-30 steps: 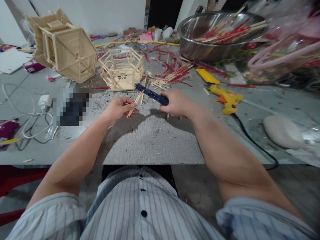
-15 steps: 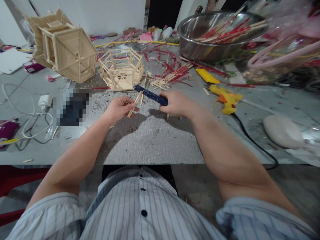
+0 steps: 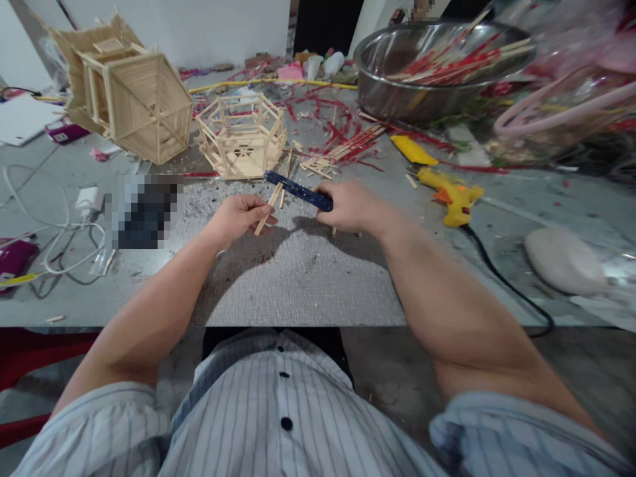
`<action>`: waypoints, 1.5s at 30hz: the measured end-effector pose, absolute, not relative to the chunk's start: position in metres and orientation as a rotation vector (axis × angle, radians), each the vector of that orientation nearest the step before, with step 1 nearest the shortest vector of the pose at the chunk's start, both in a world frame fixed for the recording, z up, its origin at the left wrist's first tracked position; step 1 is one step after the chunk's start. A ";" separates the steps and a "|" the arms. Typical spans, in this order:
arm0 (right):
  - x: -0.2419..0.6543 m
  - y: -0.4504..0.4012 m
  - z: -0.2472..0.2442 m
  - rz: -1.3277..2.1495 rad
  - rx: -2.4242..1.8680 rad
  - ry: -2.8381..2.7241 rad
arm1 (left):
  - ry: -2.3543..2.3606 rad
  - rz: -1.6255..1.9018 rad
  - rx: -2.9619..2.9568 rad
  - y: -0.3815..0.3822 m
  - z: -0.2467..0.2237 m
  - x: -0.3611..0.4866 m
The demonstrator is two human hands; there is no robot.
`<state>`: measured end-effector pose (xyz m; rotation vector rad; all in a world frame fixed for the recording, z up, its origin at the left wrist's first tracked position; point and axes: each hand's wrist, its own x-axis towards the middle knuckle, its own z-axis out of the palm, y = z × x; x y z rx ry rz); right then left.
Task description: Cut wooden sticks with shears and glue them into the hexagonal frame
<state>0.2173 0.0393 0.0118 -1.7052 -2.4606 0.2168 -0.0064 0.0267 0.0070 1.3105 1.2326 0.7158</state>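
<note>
My left hand [image 3: 244, 217] pinches a few thin wooden sticks [image 3: 267, 213], which slant up toward the middle. In my right hand [image 3: 350, 204] is a long dark blue tool that looks like a utility knife [image 3: 298, 190]. Its far end lies across the upper ends of the sticks; whether a blade is out I cannot tell. Just beyond, a six-sided stick frame [image 3: 243, 146] sits on the table. Loose cut sticks [image 3: 318, 164] are heaped to the right of it.
A larger stick model [image 3: 149, 109] lies tilted at the back left. On the right are a yellow glue gun [image 3: 454, 195] with its black cord and a steel basin [image 3: 382, 93] of red-and-wood sticks. A blurred dark device [image 3: 146, 215] and white cables [image 3: 64, 225] lie left.
The blue tool and the sticks have shifted only slightly. Both hands keep their grips in nearly the same place.
</note>
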 end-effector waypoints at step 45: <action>0.208 0.029 0.011 -0.020 -1.678 -2.302 | 1.208 1.097 2.135 0.037 -0.017 -0.018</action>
